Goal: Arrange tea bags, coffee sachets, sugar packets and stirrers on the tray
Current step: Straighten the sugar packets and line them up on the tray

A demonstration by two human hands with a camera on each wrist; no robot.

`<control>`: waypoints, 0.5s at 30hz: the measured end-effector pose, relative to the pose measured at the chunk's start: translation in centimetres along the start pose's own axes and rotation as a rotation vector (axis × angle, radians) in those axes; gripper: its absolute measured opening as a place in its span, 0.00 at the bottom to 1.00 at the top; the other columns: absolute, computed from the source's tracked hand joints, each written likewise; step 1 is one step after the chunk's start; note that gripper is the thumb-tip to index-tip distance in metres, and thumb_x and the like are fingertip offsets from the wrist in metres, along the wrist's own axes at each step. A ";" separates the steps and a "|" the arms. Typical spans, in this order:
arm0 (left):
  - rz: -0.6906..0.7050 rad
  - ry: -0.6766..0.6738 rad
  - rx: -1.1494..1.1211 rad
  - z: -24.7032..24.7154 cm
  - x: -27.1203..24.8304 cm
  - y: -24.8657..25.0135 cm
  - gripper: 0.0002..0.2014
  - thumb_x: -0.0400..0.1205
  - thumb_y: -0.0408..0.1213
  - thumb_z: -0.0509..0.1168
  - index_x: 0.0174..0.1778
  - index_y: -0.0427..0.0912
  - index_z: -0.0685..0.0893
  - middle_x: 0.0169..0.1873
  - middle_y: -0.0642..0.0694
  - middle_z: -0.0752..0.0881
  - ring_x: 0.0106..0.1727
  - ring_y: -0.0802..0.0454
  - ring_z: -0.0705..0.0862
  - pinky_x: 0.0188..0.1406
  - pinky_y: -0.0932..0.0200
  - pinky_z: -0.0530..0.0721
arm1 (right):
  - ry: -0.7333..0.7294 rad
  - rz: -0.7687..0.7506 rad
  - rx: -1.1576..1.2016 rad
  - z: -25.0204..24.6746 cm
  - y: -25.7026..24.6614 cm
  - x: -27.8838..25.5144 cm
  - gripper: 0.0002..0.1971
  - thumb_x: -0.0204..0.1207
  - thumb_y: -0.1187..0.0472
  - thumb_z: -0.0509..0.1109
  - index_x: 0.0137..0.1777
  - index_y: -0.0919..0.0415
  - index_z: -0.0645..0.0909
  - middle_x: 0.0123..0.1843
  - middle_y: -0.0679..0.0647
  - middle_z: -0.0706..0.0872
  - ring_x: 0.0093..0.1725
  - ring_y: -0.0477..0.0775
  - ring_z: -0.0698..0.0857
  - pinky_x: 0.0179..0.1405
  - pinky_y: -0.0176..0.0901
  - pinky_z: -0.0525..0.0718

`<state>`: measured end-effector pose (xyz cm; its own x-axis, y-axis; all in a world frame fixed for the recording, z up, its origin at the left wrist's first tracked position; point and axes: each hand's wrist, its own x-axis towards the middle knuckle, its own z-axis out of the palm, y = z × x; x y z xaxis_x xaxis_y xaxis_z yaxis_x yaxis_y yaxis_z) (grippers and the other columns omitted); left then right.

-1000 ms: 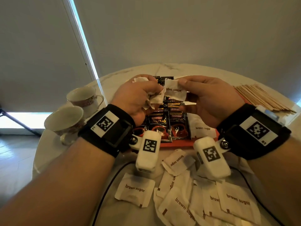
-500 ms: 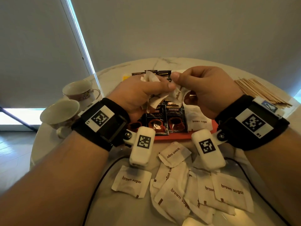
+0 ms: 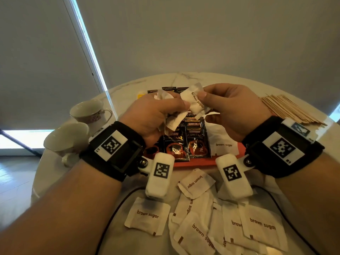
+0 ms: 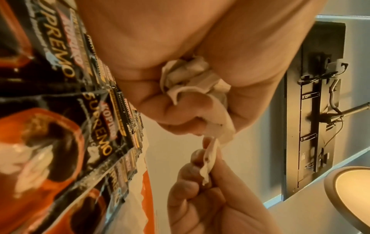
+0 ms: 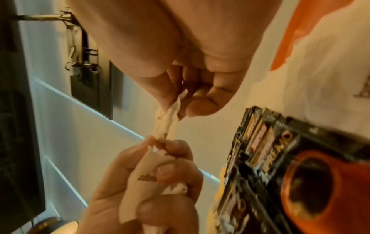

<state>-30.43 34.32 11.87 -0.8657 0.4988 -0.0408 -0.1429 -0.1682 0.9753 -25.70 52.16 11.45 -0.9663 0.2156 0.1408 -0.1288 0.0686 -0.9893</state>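
Observation:
My left hand grips a crumpled bunch of white brown sugar packets above the orange tray. My right hand pinches one packet that stands between the two hands; the left thumb touches its other end. The left wrist view shows the clutched bunch and the pinched packet. In the right wrist view the packet stretches from my right fingers down to the left hand. Black coffee sachets lie in rows on the tray, one sugar packet beside them. Wooden stirrers lie at the right.
Several loose brown sugar packets are scattered on the round marble table in front of the tray. Two teacups stand at the left edge. Black cables run across the near table.
The packet in my right hand hung down between the hands half a second ago; now it is lifted and stands upright. My left hand still grips the bunch.

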 end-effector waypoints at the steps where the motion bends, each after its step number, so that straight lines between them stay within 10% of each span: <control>1: 0.000 -0.009 -0.010 0.0 -0.1 0.1 0.06 0.80 0.25 0.73 0.51 0.34 0.86 0.37 0.40 0.89 0.30 0.52 0.89 0.24 0.61 0.85 | 0.003 -0.025 -0.049 -0.1 -0.1 -0.1 0.05 0.82 0.61 0.73 0.49 0.60 0.90 0.41 0.54 0.93 0.36 0.48 0.86 0.35 0.40 0.85; 11: 0.014 0.130 -0.042 0.6 -0.3 0.5 0.08 0.83 0.22 0.70 0.40 0.37 0.83 0.27 0.43 0.88 0.21 0.54 0.86 0.14 0.66 0.78 | 0.161 -0.117 -0.129 -0.9 -0.5 0.1 0.06 0.73 0.58 0.82 0.45 0.58 0.91 0.38 0.51 0.93 0.34 0.46 0.87 0.38 0.39 0.88; 15: -0.007 0.125 -0.092 0.7 -0.5 0.8 0.09 0.84 0.24 0.69 0.39 0.38 0.83 0.30 0.42 0.89 0.23 0.53 0.87 0.15 0.66 0.78 | -0.038 0.067 0.017 -0.7 -0.6 -0.4 0.15 0.71 0.60 0.81 0.55 0.65 0.87 0.49 0.58 0.94 0.48 0.56 0.93 0.44 0.48 0.94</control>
<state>-29.81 34.53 12.87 -0.9167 0.3915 -0.0795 -0.1871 -0.2451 0.9513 -25.11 52.68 12.05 -0.9807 0.1815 0.0732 -0.0673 0.0384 -0.9970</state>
